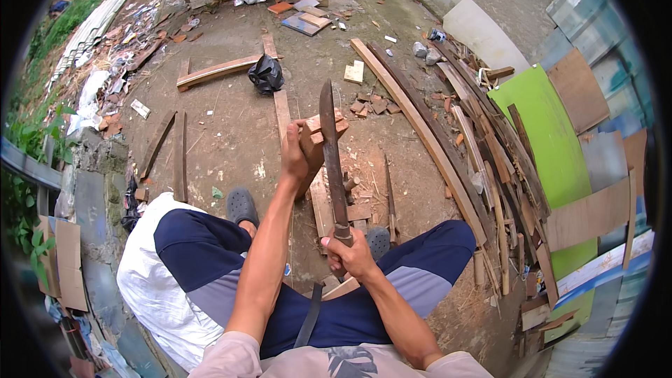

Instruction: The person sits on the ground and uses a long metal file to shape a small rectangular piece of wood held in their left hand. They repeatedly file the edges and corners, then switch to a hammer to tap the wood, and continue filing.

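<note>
My left hand is wrapped round a wooden block with a notched, freshly cut end, holding it tilted above the ground. In my right hand is the handle of a machete. Its long dark blade points away from me and crosses in front of the block's cut end; I cannot tell whether it touches the wood. Below the blade, a wooden board lies on the ground between my feet, with wood chips and short offcuts beside it.
Long timber beams and a heap of wood strips lie at the right, by a green panel. A joined wooden frame and a black plastic bag lie ahead. White sacking is beside my left leg.
</note>
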